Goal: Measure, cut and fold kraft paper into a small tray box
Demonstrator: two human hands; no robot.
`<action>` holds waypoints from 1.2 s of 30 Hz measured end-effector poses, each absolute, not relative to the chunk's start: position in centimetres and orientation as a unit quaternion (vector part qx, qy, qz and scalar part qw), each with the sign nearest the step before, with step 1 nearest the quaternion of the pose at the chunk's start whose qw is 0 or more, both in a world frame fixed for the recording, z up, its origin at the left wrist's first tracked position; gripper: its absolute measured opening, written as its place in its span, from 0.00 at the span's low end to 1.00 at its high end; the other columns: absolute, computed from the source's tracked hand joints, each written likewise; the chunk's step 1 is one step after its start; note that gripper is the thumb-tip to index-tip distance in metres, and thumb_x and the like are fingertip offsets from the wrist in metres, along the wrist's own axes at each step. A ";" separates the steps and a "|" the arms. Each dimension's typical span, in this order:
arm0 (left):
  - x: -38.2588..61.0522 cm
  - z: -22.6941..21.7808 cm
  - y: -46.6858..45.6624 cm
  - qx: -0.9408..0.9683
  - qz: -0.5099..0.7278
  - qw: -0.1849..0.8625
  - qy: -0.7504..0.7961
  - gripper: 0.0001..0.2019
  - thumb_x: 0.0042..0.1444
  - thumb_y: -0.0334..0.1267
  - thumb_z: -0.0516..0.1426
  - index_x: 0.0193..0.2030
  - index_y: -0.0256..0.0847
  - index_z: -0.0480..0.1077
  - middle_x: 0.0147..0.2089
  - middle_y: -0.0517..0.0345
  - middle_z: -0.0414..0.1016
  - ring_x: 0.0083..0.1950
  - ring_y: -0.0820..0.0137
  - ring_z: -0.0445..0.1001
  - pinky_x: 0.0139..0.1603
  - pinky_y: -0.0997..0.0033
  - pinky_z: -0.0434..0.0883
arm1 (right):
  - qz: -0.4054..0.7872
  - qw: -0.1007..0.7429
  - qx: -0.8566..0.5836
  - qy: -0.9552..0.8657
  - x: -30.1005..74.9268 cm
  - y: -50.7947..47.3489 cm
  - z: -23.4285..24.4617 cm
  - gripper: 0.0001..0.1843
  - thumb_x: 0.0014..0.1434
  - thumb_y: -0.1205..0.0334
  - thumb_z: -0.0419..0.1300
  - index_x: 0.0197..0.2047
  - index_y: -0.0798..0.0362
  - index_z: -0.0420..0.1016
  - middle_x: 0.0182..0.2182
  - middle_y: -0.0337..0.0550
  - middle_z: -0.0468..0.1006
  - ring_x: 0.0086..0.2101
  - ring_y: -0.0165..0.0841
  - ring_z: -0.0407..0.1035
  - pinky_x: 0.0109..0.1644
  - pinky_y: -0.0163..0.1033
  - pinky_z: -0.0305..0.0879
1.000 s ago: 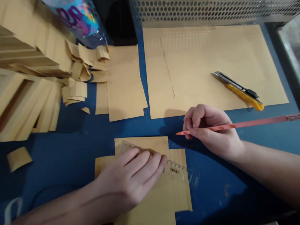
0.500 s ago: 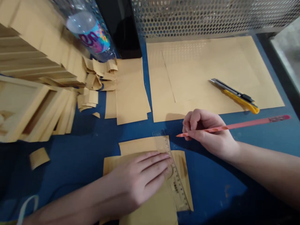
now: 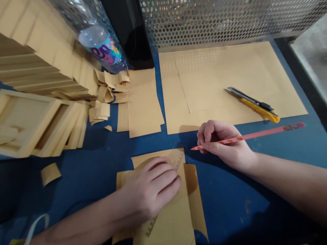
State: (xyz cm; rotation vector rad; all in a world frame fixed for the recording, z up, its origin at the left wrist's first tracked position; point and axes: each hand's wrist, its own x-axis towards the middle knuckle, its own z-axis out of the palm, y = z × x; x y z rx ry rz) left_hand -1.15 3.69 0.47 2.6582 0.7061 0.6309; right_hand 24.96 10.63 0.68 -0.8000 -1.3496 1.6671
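My left hand (image 3: 155, 190), fingers bent and closed, holds a clear plastic ruler (image 3: 179, 159). The ruler slants across a tan paper piece (image 3: 176, 217) with cut-out corners and side flaps, its middle hidden beneath my hand. The right flap (image 3: 196, 200) of the paper curls up from the blue table. In my right hand (image 3: 224, 144) a pink pencil (image 3: 263, 134) is pinched, its tip pointing left, just off the paper's upper right corner. Beyond that hand, a yellow utility knife (image 3: 255, 104) with its blade out lies on a large tan sheet (image 3: 204, 81).
Wooden frame-like trays (image 3: 28, 119) lean at the left below a tall tan stack (image 3: 38, 58). Paper scraps (image 3: 102, 109) and cut sheets (image 3: 143, 105) lie beside them. A plastic bottle (image 3: 104, 51) and a black phone-like slab (image 3: 130, 30) stand before a perforated metal panel (image 3: 217, 20).
My left hand has swung the ruler from the paper's right edge to a slant the other way, its fingers now more bent. The right flap has lifted. My right hand keeps the pencil nearly still.
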 end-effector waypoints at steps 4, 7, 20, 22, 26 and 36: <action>-1.4 0.2 3.9 0.900 0.238 0.159 0.328 0.14 0.68 0.24 0.56 0.58 0.25 0.74 0.58 0.38 0.77 0.64 0.58 0.75 0.67 0.57 0.78 | 0.662 0.409 -0.327 -0.535 25.0 10.6 0.7 0.11 0.62 0.74 0.64 0.32 0.52 0.68 0.33 0.36 0.72 0.31 0.28 0.71 0.34 0.35 0.69; -1.6 -0.1 4.1 0.893 0.235 0.173 0.343 0.17 0.68 0.23 0.56 0.63 0.24 0.71 0.65 0.37 0.74 0.73 0.57 0.68 0.74 0.58 0.71 | 0.665 0.407 -0.330 -0.532 25.0 10.5 0.7 0.11 0.62 0.73 0.64 0.32 0.51 0.68 0.33 0.36 0.72 0.31 0.28 0.70 0.34 0.35 0.69; -2.5 -0.3 4.8 0.920 0.194 0.120 0.320 0.23 0.66 0.16 0.48 0.65 0.25 0.71 0.67 0.41 0.76 0.73 0.62 0.70 0.74 0.60 0.71 | 0.668 0.411 -0.328 -0.527 25.1 10.5 0.6 0.11 0.62 0.74 0.64 0.32 0.51 0.68 0.32 0.36 0.71 0.31 0.28 0.70 0.34 0.36 0.68; -2.5 -0.4 4.9 0.920 0.192 0.119 0.319 0.24 0.66 0.16 0.48 0.65 0.26 0.71 0.67 0.42 0.76 0.73 0.62 0.70 0.74 0.61 0.70 | 0.667 0.410 -0.329 -0.528 25.1 10.5 0.6 0.11 0.62 0.74 0.64 0.32 0.51 0.68 0.32 0.36 0.71 0.31 0.28 0.70 0.34 0.36 0.68; -2.5 -0.6 4.8 0.923 0.190 0.115 0.316 0.24 0.66 0.16 0.48 0.65 0.26 0.71 0.68 0.42 0.76 0.74 0.62 0.69 0.75 0.61 0.69 | 0.669 0.408 -0.331 -0.526 25.1 10.5 0.6 0.11 0.62 0.74 0.64 0.32 0.51 0.68 0.32 0.36 0.71 0.31 0.29 0.70 0.34 0.36 0.69; -2.5 -0.9 4.5 0.924 0.187 0.110 0.316 0.25 0.65 0.16 0.48 0.67 0.25 0.69 0.69 0.42 0.74 0.76 0.62 0.67 0.75 0.60 0.69 | 0.668 0.405 -0.333 -0.528 25.0 10.6 0.8 0.12 0.62 0.74 0.64 0.32 0.51 0.68 0.32 0.36 0.71 0.30 0.28 0.70 0.34 0.36 0.68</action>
